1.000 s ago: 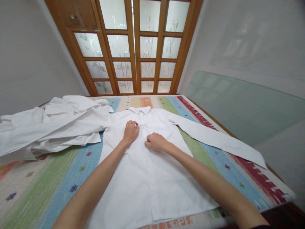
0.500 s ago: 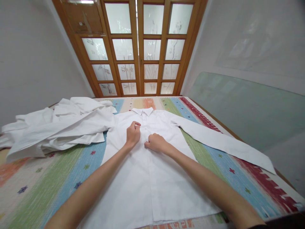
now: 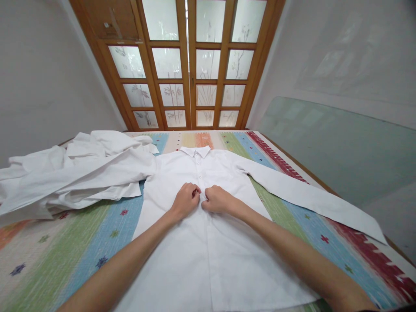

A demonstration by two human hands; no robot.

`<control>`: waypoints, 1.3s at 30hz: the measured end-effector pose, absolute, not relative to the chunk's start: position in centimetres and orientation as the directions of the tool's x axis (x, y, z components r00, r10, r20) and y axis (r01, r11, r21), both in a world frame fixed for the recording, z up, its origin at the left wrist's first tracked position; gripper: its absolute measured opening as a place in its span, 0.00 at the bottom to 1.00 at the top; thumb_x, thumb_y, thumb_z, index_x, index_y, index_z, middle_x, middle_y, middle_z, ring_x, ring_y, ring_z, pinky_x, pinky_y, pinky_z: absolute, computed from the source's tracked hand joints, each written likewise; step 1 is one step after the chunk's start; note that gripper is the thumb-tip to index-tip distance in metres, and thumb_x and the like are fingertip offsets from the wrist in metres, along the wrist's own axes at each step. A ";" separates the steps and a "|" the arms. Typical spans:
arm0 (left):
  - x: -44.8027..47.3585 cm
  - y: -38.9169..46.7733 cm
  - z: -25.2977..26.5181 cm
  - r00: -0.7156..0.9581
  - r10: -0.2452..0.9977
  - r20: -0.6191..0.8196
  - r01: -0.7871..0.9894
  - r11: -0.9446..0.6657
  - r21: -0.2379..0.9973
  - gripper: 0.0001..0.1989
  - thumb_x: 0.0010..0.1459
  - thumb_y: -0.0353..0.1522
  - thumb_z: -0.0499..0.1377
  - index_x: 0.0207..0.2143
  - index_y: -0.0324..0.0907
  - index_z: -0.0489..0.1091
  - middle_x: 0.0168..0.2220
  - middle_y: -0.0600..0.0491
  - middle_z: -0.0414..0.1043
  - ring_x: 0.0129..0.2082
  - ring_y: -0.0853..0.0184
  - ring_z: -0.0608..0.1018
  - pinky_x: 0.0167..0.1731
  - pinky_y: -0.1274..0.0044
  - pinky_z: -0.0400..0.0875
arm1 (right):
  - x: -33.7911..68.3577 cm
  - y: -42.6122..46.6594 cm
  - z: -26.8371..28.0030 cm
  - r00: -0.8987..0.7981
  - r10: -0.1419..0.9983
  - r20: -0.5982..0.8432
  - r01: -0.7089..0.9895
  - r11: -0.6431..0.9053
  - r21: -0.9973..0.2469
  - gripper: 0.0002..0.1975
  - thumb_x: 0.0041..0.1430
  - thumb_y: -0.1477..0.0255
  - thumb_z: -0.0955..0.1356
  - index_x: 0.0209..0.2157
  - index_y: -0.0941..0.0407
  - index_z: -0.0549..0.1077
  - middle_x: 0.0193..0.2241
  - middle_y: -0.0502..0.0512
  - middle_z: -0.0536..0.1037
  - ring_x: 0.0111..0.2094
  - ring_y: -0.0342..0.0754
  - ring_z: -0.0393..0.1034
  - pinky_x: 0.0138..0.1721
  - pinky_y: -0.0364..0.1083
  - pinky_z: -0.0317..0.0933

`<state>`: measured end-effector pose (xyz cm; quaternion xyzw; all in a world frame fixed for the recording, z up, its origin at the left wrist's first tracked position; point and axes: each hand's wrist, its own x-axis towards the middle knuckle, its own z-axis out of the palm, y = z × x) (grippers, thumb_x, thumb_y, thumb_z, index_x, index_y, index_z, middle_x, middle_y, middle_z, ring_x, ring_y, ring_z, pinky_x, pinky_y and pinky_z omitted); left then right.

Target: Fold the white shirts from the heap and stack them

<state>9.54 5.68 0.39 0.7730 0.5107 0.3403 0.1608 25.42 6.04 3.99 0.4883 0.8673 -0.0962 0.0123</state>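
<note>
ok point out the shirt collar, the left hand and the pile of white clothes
shirt collar (image 3: 196, 151), head view, middle of the collar
left hand (image 3: 186, 200), head view, back of the hand
pile of white clothes (image 3: 74, 173), head view, middle of the heap

A shirt (image 3: 208, 242) lies flat on the table (image 3: 65, 251) in front of the person, collar (image 3: 195, 151) at the far end and its one sleeve (image 3: 312, 197) stretched out to the right. Both hands rest on the shirt's front, just beside each other at its middle line, the left hand (image 3: 186, 200) left of the right hand (image 3: 217, 200). A heap of clothes (image 3: 71, 173) lies on the table to the left, overlapping the shirt's left shoulder, and a door (image 3: 191, 65) stands behind the table's far end
</note>
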 end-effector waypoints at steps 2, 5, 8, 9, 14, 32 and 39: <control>9.5 5.5 0.2 0.331 0.854 0.403 0.695 -0.509 0.508 0.07 0.52 0.25 0.53 0.31 0.41 0.70 0.30 0.51 0.68 0.34 0.63 0.70 0.38 0.71 0.66 | 25.8 6.0 3.7 -0.536 0.841 -0.074 0.838 0.520 -0.164 0.13 0.54 0.68 0.64 0.36 0.62 0.74 0.33 0.66 0.79 0.34 0.54 0.74 0.31 0.45 0.57; 9.5 5.3 0.1 0.409 0.814 0.411 0.674 -0.574 0.466 0.09 0.55 0.25 0.53 0.35 0.40 0.72 0.32 0.50 0.68 0.36 0.62 0.70 0.40 0.70 0.66 | 26.1 5.8 3.1 -0.519 0.855 0.004 0.837 0.509 -0.201 0.17 0.54 0.68 0.65 0.44 0.61 0.69 0.33 0.62 0.79 0.32 0.52 0.72 0.30 0.44 0.54; 9.4 5.2 0.1 0.441 0.801 0.405 0.621 -0.598 0.508 0.13 0.56 0.24 0.53 0.40 0.42 0.73 0.34 0.50 0.68 0.38 0.62 0.70 0.41 0.71 0.67 | 26.1 5.7 2.5 -0.482 0.874 0.065 0.836 0.480 -0.264 0.16 0.58 0.66 0.63 0.45 0.60 0.67 0.31 0.58 0.78 0.31 0.49 0.71 0.29 0.43 0.52; 9.3 5.2 0.2 0.441 0.802 0.403 0.600 -0.598 0.532 0.14 0.55 0.23 0.53 0.41 0.42 0.73 0.34 0.50 0.68 0.38 0.63 0.70 0.41 0.71 0.67 | 26.1 5.7 2.3 -0.469 0.880 0.078 0.838 0.471 -0.277 0.14 0.58 0.66 0.64 0.43 0.59 0.68 0.30 0.57 0.78 0.31 0.49 0.71 0.30 0.43 0.52; 9.1 5.4 0.1 0.400 0.823 0.403 0.509 -0.565 0.650 0.14 0.56 0.22 0.54 0.38 0.43 0.75 0.35 0.51 0.69 0.38 0.65 0.72 0.41 0.73 0.68 | 26.0 6.1 2.0 -0.394 0.917 0.060 0.861 0.391 -0.326 0.08 0.54 0.68 0.66 0.26 0.57 0.72 0.23 0.55 0.76 0.27 0.46 0.68 0.29 0.42 0.51; 9.2 5.1 0.4 0.436 0.821 0.367 0.551 -0.567 0.613 0.14 0.53 0.26 0.58 0.42 0.43 0.75 0.36 0.50 0.69 0.39 0.64 0.71 0.43 0.72 0.68 | 26.7 6.9 2.7 -0.359 0.929 0.095 0.734 0.344 -0.585 0.08 0.50 0.71 0.67 0.21 0.57 0.68 0.17 0.48 0.70 0.22 0.42 0.63 0.24 0.40 0.50; 9.3 5.0 0.4 0.418 0.837 0.354 0.568 -0.545 0.617 0.06 0.56 0.31 0.60 0.36 0.42 0.75 0.34 0.51 0.70 0.38 0.64 0.72 0.42 0.72 0.68 | 28.0 7.9 2.0 -0.442 0.879 -0.178 0.523 0.092 -0.847 0.05 0.49 0.74 0.62 0.21 0.56 0.65 0.13 0.44 0.69 0.10 0.39 0.59 0.14 0.39 0.50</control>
